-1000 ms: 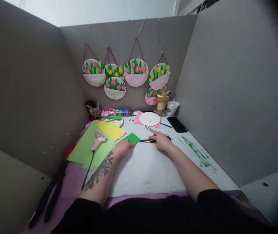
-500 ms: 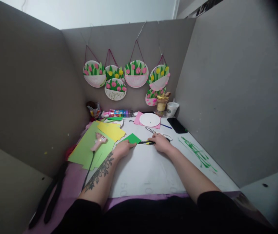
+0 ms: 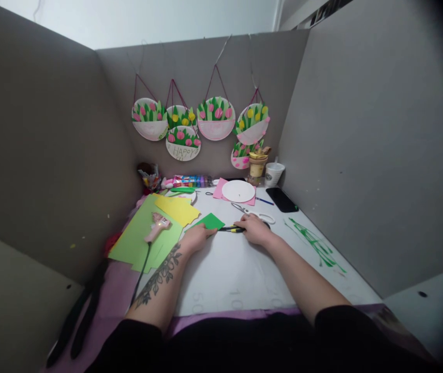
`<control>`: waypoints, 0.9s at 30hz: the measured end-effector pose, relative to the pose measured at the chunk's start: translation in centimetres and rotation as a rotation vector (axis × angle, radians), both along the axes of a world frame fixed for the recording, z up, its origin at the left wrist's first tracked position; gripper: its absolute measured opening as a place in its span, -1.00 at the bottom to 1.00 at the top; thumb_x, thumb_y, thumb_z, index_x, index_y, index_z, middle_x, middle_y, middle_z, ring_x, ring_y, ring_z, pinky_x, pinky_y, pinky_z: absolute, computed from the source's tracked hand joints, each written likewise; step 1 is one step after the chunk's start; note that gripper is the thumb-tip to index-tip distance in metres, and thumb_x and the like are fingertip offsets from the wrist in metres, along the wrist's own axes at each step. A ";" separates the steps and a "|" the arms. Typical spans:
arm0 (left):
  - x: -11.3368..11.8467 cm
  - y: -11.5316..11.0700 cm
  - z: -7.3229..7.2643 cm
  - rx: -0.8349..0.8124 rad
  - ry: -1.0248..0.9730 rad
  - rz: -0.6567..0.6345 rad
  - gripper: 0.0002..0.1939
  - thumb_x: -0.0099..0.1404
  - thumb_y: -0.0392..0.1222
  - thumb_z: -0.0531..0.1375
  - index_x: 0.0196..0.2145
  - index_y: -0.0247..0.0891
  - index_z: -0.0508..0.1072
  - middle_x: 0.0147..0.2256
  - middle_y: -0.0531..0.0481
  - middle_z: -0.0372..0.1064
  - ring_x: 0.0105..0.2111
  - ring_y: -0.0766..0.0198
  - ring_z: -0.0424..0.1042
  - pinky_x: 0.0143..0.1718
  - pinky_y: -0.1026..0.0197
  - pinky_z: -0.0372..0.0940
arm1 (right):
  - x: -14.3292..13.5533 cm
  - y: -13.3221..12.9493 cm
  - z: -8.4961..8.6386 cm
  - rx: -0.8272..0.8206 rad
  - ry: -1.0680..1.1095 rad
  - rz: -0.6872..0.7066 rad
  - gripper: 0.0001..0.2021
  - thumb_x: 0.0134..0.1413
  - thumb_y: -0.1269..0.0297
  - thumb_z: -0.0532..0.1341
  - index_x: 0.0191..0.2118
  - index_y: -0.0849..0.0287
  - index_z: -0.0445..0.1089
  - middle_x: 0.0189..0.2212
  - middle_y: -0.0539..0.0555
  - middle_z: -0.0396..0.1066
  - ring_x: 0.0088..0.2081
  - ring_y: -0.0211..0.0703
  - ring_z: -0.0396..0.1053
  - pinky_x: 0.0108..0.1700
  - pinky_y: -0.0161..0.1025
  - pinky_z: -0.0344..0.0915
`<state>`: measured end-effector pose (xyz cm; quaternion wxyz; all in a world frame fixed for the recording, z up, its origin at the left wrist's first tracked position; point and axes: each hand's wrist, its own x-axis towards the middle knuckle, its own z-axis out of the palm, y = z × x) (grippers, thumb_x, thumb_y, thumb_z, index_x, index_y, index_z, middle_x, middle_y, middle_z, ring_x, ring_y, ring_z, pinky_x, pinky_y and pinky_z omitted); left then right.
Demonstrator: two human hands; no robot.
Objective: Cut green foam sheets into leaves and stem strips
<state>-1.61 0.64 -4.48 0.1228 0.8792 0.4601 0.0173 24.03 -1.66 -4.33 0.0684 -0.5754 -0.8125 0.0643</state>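
Observation:
My left hand [image 3: 197, 237] is at the lower edge of a dark green piece of paper [image 3: 212, 221], its fingers closed on it and the index finger stretched to the right. A slim black-and-yellow tool [image 3: 230, 229] lies low over the table, its left end close to the green paper. My right hand [image 3: 255, 229] is closed over that tool and hides part of it, so its exact kind is unclear. Just behind the right hand lie white-handled scissors [image 3: 266, 217], their blades pointing left.
Yellow paper [image 3: 178, 208] and a pink glue gun [image 3: 158, 226] rest on light green sheets [image 3: 128, 248] at left. A white paper plate [image 3: 238, 191] lies on pink paper at the back. A phone [image 3: 282, 200] and green paper strips [image 3: 314, 242] are at right. Plate crafts [image 3: 217, 129] hang behind.
My right hand has shifted slightly left and toward me with the black-and-yellow tool, uncovering more of the white scissor handles. My left hand and the green paper stay in place.

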 end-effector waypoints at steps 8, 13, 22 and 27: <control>-0.7 0.0 0.8 -0.024 0.012 0.027 -0.57 0.31 -0.17 0.02 0.09 -0.03 0.42 -0.18 -0.08 0.45 -0.24 0.13 0.41 -0.21 0.21 0.24 | 0.1 -0.1 -0.1 -0.013 0.019 -0.012 -0.46 -0.03 0.52 0.10 0.08 -0.02 0.41 -0.12 0.15 0.37 -0.07 0.01 0.20 -0.12 -0.20 0.09; -1.7 -0.6 1.7 -0.053 -0.008 0.065 -0.53 0.19 -0.29 0.07 0.05 -0.12 0.44 -0.13 -0.06 0.49 -0.18 0.10 0.44 -0.18 0.21 0.26 | 0.1 -0.1 -0.2 0.000 0.044 -0.006 -0.51 -0.03 0.51 0.10 0.02 -0.01 0.45 -0.13 0.14 0.37 -0.06 0.01 0.20 -0.09 -0.21 0.09; 0.0 -0.6 1.1 -0.111 -0.150 0.250 -0.64 0.16 -0.30 0.09 -0.06 -0.20 0.39 -0.31 -0.01 0.46 -0.32 0.19 0.44 -0.38 0.28 0.22 | 0.4 0.9 -0.8 0.093 0.029 -0.029 -0.49 0.01 0.50 0.09 0.09 0.01 0.39 -0.10 0.17 0.37 -0.05 0.02 0.19 -0.05 -0.17 0.10; 0.6 -0.7 1.0 -0.027 -0.124 0.209 -0.60 0.21 -0.26 0.09 0.02 -0.14 0.40 -0.29 -0.01 0.43 -0.27 0.19 0.42 -0.30 0.27 0.22 | 0.6 1.5 -0.8 0.074 0.032 -0.039 -0.48 -0.01 0.51 0.09 0.08 -0.02 0.42 -0.09 0.16 0.37 -0.04 0.02 0.19 -0.04 -0.17 0.11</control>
